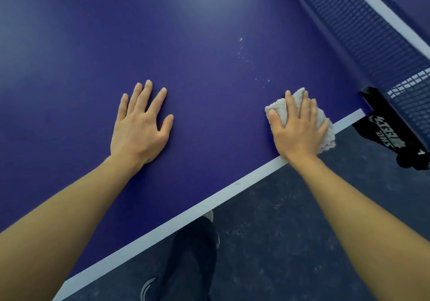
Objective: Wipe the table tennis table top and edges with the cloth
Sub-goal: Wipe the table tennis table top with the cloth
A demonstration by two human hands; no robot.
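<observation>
The blue table tennis table top [197, 21] fills most of the view, and its white edge line [186, 217] runs diagonally from lower left to right. My right hand [300, 128] lies flat on a folded pale cloth [280, 108] and presses it onto the table near the edge line, close to the net post. My left hand [142, 123] rests flat on the bare table top with fingers spread, well to the left of the cloth. A trail of small white specks [244, 55] marks the surface beyond the cloth.
The dark net [363, 35] crosses the upper right, fixed by a black clamp [395, 123] with white lettering at the table edge. Below the edge lie a dark speckled floor [290, 242] and my dark trouser leg and shoe [193, 254].
</observation>
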